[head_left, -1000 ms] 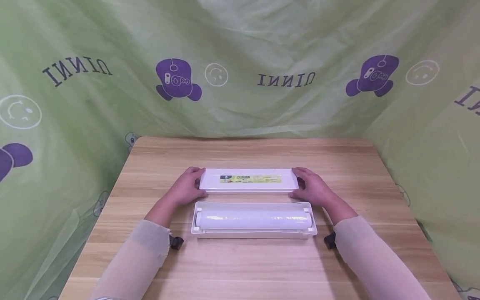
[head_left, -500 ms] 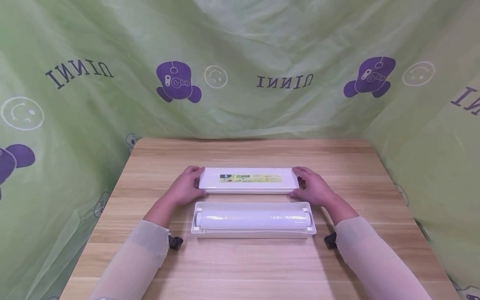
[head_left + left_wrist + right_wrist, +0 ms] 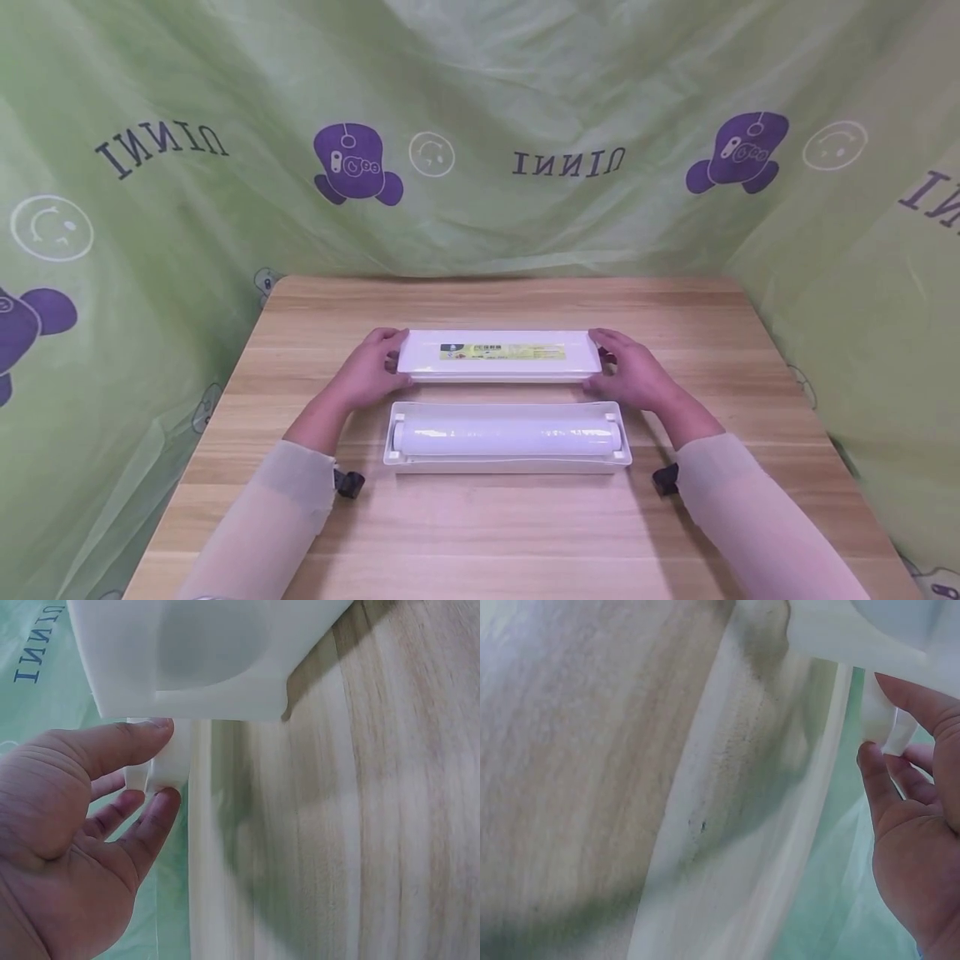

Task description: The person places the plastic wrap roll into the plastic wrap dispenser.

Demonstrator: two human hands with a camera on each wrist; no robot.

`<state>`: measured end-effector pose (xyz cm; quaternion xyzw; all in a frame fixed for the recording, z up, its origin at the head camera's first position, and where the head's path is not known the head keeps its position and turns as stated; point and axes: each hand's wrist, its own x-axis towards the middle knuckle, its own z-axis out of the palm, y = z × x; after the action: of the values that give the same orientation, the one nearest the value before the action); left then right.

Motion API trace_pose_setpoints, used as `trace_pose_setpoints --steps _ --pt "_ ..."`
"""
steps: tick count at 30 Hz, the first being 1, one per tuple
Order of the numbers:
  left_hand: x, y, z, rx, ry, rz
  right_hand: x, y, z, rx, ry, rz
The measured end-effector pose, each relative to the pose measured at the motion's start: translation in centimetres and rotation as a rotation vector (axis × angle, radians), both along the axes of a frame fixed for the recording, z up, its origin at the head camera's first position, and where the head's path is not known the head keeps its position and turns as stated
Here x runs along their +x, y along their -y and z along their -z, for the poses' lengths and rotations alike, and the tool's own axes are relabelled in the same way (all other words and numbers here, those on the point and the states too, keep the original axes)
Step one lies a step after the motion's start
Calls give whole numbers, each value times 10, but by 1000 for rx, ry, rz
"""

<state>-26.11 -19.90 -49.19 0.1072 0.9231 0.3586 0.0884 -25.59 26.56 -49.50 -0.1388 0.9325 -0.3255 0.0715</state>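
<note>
A long white lid (image 3: 498,372) with a yellow-green printed label (image 3: 502,352) is held by its two ends, label side up. My left hand (image 3: 367,371) grips its left end, thumb on the near side and fingers at the far side; the left wrist view shows the thumb and fingertips pinching the lid's end (image 3: 171,759). At the right end, my right hand (image 3: 633,371) grips in the same manner, and its fingers hold the lid's end (image 3: 880,712) in the right wrist view. Nearer to me stands an open white box (image 3: 506,468) with a cling film roll (image 3: 506,437) lying inside.
The box and lid are on or over a wood-grain table (image 3: 495,533) with rounded far corners. Green printed curtains (image 3: 480,217) hang behind it and along both sides. A small black device (image 3: 349,483) sits at the left wrist and another black device (image 3: 666,480) at the right.
The lid has shifted slightly up in the head view, looking a little raised, with both hands still gripping it. The box with the film roll stays in place.
</note>
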Motion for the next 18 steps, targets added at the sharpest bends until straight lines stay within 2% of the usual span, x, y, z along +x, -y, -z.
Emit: trace_pose_setpoints --steps 11,18 --pt "10 0 -12 62 -23 -8 9 -3 -13 -23 -9 21" --pt "16 0 -18 164 -11 -4 16 -6 -19 -47 -41 19"
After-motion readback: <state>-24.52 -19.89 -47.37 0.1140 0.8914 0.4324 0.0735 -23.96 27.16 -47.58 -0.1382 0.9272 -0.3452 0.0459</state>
